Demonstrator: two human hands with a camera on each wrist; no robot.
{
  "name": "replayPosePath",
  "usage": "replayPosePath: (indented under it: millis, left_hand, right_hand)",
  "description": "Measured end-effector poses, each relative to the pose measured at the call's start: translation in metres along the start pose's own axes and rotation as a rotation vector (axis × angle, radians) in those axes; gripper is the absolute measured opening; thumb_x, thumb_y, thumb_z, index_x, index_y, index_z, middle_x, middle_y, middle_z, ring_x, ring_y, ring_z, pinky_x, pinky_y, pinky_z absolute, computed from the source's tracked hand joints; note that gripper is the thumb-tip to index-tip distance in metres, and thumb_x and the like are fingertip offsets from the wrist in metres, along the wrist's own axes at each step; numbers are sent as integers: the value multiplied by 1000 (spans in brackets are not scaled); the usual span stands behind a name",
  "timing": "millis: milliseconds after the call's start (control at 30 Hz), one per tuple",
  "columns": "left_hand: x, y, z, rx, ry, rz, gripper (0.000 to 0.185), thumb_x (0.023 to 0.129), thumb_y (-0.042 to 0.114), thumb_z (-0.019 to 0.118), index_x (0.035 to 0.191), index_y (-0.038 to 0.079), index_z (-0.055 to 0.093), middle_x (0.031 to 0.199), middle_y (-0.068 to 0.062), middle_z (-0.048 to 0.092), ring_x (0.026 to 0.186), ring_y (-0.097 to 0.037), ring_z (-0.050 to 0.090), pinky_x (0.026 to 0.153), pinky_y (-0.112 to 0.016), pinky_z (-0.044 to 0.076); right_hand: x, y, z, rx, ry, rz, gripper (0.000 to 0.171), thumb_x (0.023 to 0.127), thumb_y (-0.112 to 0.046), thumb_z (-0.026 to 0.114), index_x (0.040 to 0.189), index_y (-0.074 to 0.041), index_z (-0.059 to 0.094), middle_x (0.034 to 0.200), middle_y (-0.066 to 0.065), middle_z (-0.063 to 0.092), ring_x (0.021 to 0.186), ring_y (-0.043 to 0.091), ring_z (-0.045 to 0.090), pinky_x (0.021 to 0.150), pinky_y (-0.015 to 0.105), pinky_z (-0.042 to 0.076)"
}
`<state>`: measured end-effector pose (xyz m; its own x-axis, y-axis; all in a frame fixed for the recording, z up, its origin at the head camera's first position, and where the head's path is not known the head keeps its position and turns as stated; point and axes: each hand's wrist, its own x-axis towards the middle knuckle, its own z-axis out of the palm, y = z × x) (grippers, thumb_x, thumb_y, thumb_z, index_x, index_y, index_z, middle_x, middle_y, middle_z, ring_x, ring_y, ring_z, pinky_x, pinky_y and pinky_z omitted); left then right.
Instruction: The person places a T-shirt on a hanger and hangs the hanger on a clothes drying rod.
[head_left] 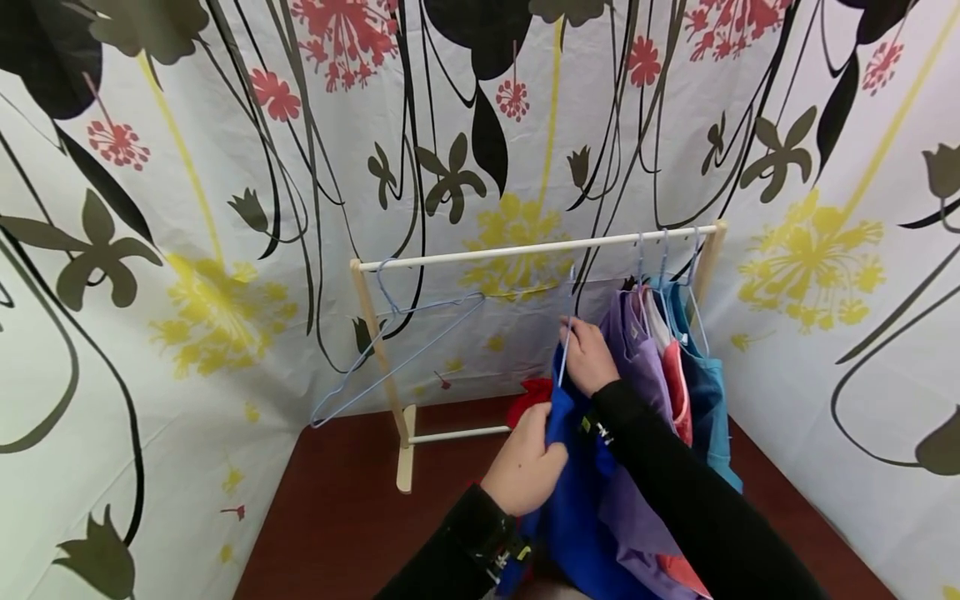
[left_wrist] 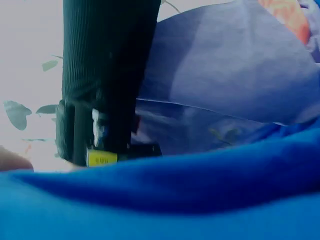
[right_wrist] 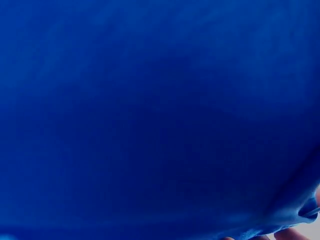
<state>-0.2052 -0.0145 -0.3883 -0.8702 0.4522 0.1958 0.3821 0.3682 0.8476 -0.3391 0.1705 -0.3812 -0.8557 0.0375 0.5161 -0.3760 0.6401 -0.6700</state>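
A blue garment (head_left: 577, 508) hangs between my two hands, with a light-blue wire hanger (head_left: 566, 354) at its top. My left hand (head_left: 528, 467) pinches the cloth near the hanger's lower end, thumb on the near side. Higher up, my right hand (head_left: 591, 358) grips the garment's other shoulder beside the hanger. The hanger's hook shows just below the rail (head_left: 517, 250). Blue cloth (left_wrist: 200, 185) crosses the lower left wrist view, and the same cloth (right_wrist: 150, 110) nearly fills the right wrist view, with fingertips (right_wrist: 290, 234) at its lower edge.
A bare light-blue hanger (head_left: 405, 362) hangs at the rail's left end. Along the right end hang a purple garment (head_left: 633, 333), a coral-and-white one (head_left: 675, 375) and a teal one (head_left: 708, 400). Something red (head_left: 528, 400) lies behind my hands on the dark-red table (head_left: 330, 508). Patterned fabric surrounds the rack.
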Motion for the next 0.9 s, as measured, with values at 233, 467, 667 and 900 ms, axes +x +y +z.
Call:
replayPosePath:
  millis: [233,467,667,900]
  left_hand:
    - [26,28,2,34,-95,49,71,104,41,51,162,14,20,159,-5,33,139,-13,38,111,-40,36]
    - [55,41,13,74,-109,107,75,104,45,54,162,13,19,160,-8,32,142,-14,36,112,-38,35]
    - [73,41,23,87,-117,107,78,103,47,54,162,11,19,162,-7,29,146,-14,30,114,-38,32]
    - [82,29,40,115,-134,111,81,102,51,54,161,8,19,163,-4,27,147,-14,28,115,-36,30]
  right_hand:
    - [36,1,-30,17,19,-2,47,110,-21,33,149,5,42,148,29,45,139,42,39,116,48,25]
    - [57,15,-54,-18,9,25,50,112,-23,27,150,9,35,153,30,37,142,43,34,118,47,22]
    - [63,29,-62,-48,-40,49,53,112,-26,24,152,8,31,155,30,34,144,45,31,118,49,20]
    - [59,52,-64,-73,-60,48,52,112,-25,26,153,7,31,155,31,32,143,47,29,117,52,20]
